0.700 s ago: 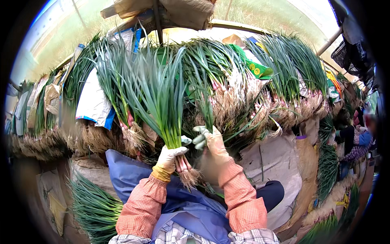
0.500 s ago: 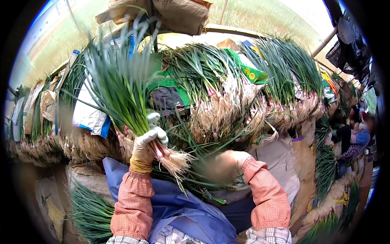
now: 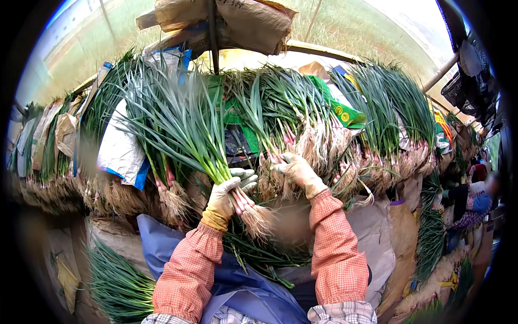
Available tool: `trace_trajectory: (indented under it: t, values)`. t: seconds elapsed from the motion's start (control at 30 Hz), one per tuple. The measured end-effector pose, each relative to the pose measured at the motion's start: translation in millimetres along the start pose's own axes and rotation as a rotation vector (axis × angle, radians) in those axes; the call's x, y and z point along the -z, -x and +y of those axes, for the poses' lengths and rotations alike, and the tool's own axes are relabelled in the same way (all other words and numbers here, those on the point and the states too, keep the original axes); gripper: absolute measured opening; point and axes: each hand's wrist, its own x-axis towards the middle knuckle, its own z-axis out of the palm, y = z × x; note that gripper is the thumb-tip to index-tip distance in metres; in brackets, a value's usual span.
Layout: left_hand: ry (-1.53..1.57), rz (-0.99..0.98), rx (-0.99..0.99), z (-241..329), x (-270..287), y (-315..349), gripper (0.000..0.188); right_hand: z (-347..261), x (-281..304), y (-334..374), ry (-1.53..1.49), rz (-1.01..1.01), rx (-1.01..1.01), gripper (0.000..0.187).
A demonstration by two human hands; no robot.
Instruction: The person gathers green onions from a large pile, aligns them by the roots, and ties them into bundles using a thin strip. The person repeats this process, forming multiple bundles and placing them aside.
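Note:
Gloved and closed, my left hand point(image 3: 224, 197) grips a bunch of green onions point(image 3: 208, 151) around the stems just above the pink bulbs. Their long leaves fan up and to the left, and the pale roots hang toward the lower right. My right hand point(image 3: 297, 171), also gloved, is pinched at the bulb end of another green onion point(image 3: 264, 132) on the heap in front of me. Behind that hand lies a pile of green onions point(image 3: 326, 140) with pinkish bulbs and tangled tan roots.
More onion bunches point(image 3: 399, 102) line the bench on both sides, with a white and blue sack point(image 3: 121, 146) and a green bag point(image 3: 342, 110) among them. Blue cloth point(image 3: 248, 297) covers my lap. Loose leaves point(image 3: 259, 256) lie below my hands. Another person point(image 3: 475, 200) is at the far right.
My right hand has moved up from the loose leaves to the onion heap and closed on a stem there. The left hand's bunch has shifted slightly right and down.

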Motion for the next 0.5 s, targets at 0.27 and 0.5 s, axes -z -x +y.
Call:
trace_trajectory:
  t: [0.27,0.5]
  values:
    - [-0.008,0.051,-0.013,-11,5,-3,0.028,-39,-16,-34,0.828,0.124,-0.197,0.051]
    - [-0.224,0.093,-0.083,-4,10,12,0.029,-29,-59,21,0.968,0.216,0.128,0.027]
